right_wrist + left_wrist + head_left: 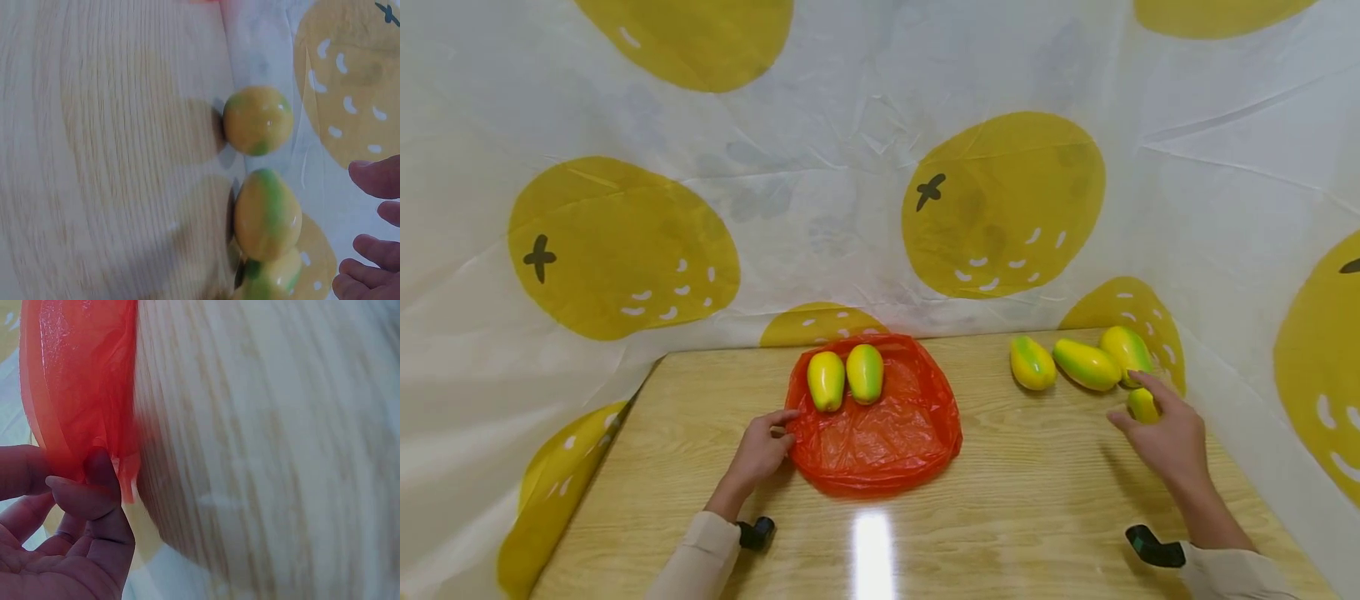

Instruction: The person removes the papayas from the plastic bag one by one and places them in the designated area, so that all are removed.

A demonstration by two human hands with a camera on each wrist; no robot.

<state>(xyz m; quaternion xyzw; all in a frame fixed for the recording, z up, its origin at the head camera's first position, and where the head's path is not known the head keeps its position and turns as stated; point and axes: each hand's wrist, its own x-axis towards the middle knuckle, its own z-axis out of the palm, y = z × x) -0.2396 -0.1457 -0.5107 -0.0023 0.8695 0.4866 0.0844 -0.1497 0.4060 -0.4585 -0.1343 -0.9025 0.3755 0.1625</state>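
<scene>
A red plastic bag (887, 450) lies spread with its rim rolled open. Two yellow-green papayas sit in its back left part, the left papaya (826, 381) beside the right papaya (865, 373). At the bag's left edge, my left hand (762, 450) pinches the rim; in the left wrist view the red film (81, 381) runs between thumb and fingers. My right hand (1172, 437) reaches over the near papaya (1142, 406) of the right-hand group, fingers spread and partly covering it. In the right wrist view its fingertips (369, 253) stand apart from the papayas (267, 215).
Several papayas (1086, 364) stand close together at the back right of the wooden table (1000, 483). A white cloth (820, 208) printed with yellow fruit hangs behind and along both sides. Black wrist cameras (757, 533) show at both cuffs.
</scene>
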